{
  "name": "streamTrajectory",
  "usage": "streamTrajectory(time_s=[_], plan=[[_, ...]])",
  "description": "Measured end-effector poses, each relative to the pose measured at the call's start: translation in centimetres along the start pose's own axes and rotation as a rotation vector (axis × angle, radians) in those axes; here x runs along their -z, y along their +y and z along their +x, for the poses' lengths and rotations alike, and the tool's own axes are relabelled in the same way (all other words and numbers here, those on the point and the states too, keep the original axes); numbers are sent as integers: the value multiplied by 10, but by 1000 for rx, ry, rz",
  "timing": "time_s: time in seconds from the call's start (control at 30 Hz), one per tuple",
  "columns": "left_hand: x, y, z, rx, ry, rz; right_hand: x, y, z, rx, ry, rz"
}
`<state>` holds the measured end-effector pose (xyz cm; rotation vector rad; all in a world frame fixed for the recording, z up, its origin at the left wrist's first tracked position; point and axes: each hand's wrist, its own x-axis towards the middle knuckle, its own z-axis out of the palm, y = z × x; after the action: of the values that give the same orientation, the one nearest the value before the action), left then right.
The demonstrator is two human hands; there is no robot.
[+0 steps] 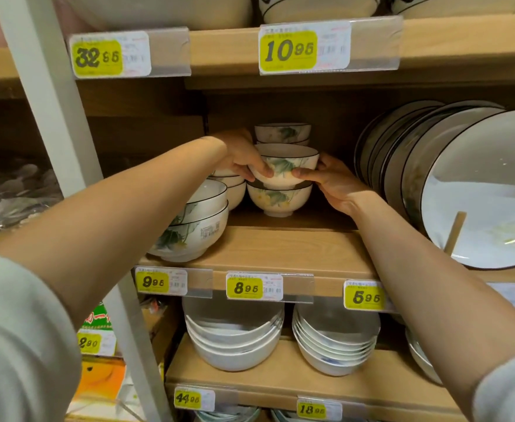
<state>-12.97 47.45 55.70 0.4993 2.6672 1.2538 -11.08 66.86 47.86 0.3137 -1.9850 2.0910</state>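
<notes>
Both hands' fingers [265, 171] gripping leaf-painted bowl [286, 164], nested on bowl below [277, 197], wooden shelf [296, 248]

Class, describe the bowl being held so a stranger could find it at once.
Start at the middle wooden shelf, above the yellow 8.95 tag. Left of the leaning plates stands a stack of leaf-painted bowls. Take the top bowl, the only one gripped by the left hand and right hand.

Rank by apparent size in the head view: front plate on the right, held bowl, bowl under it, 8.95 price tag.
1. front plate, clearly largest, though it also sits nearer the camera.
2. held bowl and bowl under it: these look alike, so they are not ranked.
3. 8.95 price tag, smallest.
</notes>
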Motion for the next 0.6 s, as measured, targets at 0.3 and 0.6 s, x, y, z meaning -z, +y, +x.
streamTrajectory(time_s=[0.3, 0.6], plan=[[-21, -9, 13, -78, 106, 244, 8, 13, 7, -59, -52, 8], [-33, -16, 19, -178, 87, 447, 7, 20, 6, -112, -11, 41]])
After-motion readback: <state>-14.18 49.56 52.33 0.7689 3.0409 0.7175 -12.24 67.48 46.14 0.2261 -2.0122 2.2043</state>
